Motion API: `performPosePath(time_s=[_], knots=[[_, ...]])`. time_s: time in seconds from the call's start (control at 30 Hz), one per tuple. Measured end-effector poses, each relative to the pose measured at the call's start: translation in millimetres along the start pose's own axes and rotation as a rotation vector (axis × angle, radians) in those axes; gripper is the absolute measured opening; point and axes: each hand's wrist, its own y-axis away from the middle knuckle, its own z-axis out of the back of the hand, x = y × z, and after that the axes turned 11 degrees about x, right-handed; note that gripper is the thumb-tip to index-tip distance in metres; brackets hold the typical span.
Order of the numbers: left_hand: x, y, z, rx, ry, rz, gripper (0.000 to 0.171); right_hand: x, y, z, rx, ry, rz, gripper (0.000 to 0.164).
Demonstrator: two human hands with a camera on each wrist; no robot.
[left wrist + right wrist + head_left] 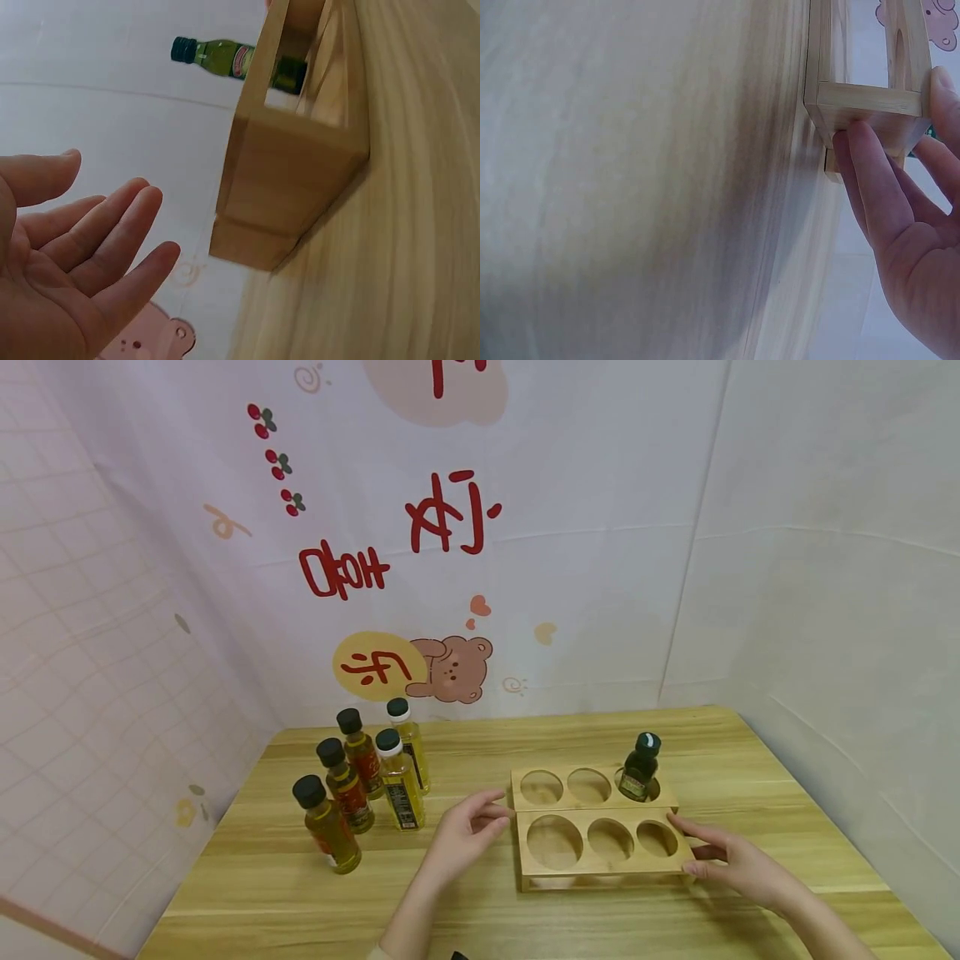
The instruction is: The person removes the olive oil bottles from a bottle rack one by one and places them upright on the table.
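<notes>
A two-tier light wooden rack point(619, 862) with round holes stands on the table. A small dark green bottle with a green cap point(640, 768) sits tilted in the back row's right hole. My right hand point(742, 864) touches the rack's right end; in the right wrist view its fairly straight fingers point(877, 172) rest against the end panel, with the thumb by the upper edge. My left hand point(468, 831) is beside the rack's left end. The left wrist view shows that hand point(75, 262) holding nothing, its fingers spread, apart from the rack point(277, 180).
Left of the rack stand several oil bottles: dark-capped ones with red labels point(350, 797) and slimmer yellow ones with green caps point(401, 789). A printed white cloth point(585, 527) hangs behind the wooden table point(247, 877). A small black object point(459, 956) shows at the bottom edge.
</notes>
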Motion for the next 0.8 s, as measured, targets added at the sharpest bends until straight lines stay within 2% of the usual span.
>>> performPosePath(time_s=[0.2,0.37,0.6,0.8], knots=[[-6.1,-16.9,-23.1,0.035,0.038,-0.019,0.038,0.2,0.2,-0.3,-0.004,-0.011,-0.002,0.065],[-9.9,-31.5,-41.5,0.058,0.033,-0.034,0.038,-0.4,0.6,-0.1,-0.003,-0.018,-0.001,0.065],[-19.9,-51.7,-65.8,0.057,-0.001,-0.069,0.037,-0.1,0.5,0.4,0.003,-0.029,-0.005,0.065],[-31.0,-69.2,-82.5,0.07,-0.037,-0.052,0.038,2.4,0.2,0.5,0.006,-0.034,-0.003,0.065]])
